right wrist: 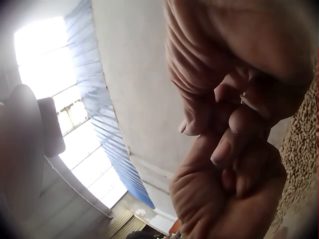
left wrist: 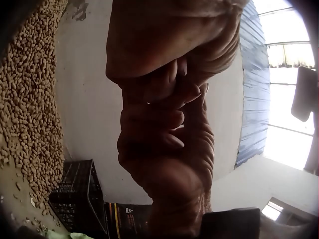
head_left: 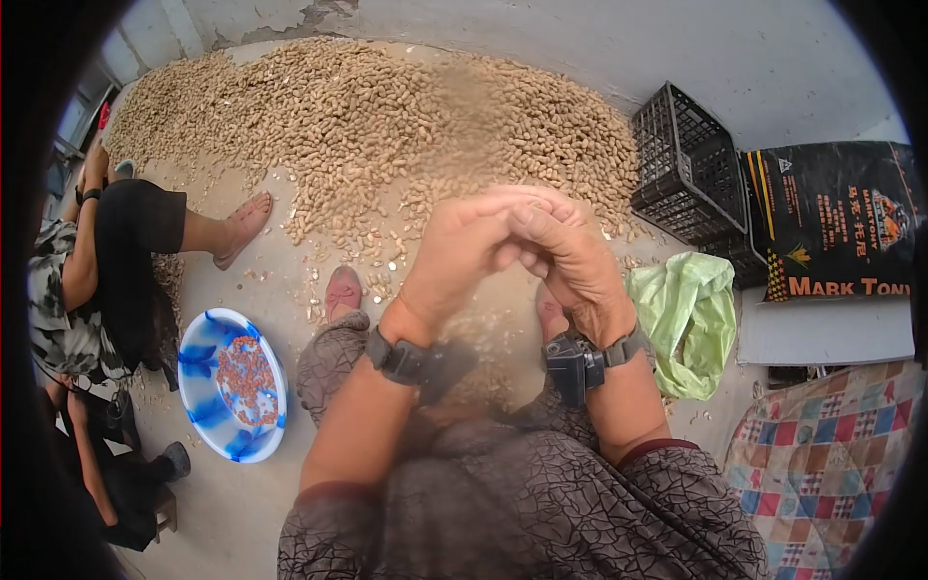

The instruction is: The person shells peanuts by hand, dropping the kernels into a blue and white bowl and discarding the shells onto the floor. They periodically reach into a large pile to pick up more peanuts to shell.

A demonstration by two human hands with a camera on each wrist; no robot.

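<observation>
Both bare hands meet in front of the body, raised above the floor in the head view. The left hand (head_left: 454, 246) and the right hand (head_left: 585, 256) have curled fingers that press against each other. From below, in the left wrist view, the left hand (left wrist: 169, 45) is on top, with the fingers of the right hand (left wrist: 164, 164) bent in against it. The right wrist view has the curled fingertips (right wrist: 224, 149) close together. Nothing shows between the fingers, though their inner sides are partly hidden. Beyond them spreads a large heap of unshelled peanuts (head_left: 367, 116).
A blue and white basin (head_left: 191, 377) with reddish shelled kernels (head_left: 249, 377) stands at left. Two other people sit beyond it, one with a foot (head_left: 246, 227) near the heap. At right are a black crate (head_left: 681, 159), a green bag (head_left: 686, 319), a black sack (head_left: 831, 222) and a patchwork cloth (head_left: 822, 464).
</observation>
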